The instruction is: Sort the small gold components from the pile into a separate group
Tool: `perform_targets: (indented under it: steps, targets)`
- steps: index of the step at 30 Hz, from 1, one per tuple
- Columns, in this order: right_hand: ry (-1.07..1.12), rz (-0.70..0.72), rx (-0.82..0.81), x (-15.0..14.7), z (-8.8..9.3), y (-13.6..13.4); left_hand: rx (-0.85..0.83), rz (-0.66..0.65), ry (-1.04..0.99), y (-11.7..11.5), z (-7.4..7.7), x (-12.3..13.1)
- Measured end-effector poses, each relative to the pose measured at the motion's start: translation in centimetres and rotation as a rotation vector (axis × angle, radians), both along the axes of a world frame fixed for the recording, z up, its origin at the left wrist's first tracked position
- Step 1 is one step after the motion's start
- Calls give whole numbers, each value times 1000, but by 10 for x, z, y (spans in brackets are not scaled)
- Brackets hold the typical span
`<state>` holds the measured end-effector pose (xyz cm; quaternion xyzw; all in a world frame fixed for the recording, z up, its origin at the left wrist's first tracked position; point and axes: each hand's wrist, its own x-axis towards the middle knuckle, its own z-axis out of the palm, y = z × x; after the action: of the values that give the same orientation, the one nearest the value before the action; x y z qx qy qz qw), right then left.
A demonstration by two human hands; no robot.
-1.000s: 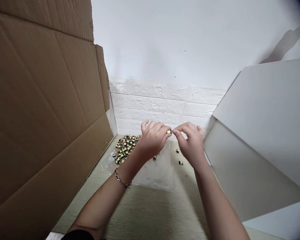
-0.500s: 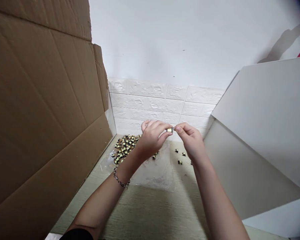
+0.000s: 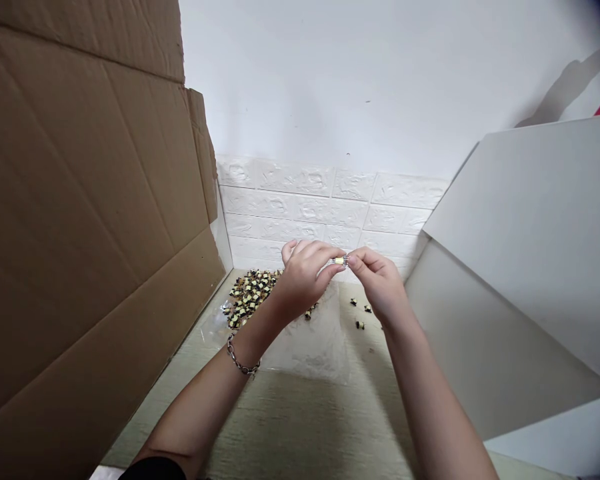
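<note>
Fingers (image 3: 330, 253) and thumb of my left hand (image 3: 303, 277) are pinched around a small yellow block with metallic pins (image 3: 339, 261), held up above the pale, grained tabletop (image 3: 280, 427). My right hand (image 3: 383, 283) has its fingertips together at the pinned end; whether they grip it, I cannot tell. Similar yellow-and-black pieces (image 3: 253, 293) lie heaped beyond my left forearm on clear plastic (image 3: 313, 350).
</note>
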<state>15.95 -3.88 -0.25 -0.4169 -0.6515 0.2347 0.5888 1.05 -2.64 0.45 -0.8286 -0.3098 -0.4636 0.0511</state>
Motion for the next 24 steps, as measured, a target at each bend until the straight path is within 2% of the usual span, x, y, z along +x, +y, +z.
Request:
perform_targets:
  steps: [8,13,17,24]
  targets:
    - [-18,53,-14,1,1,-3,150,110,22,-1,-4,1]
    - [55,126,-29,1,-3,3,107,61,-33,-1,-5,3]
    - [57,123,-6,2,-3,4,-103,-119,-126,1,-1,2]
    - [-13,47,35,5,-1,1,-760,-606,-429,11,-2,3]
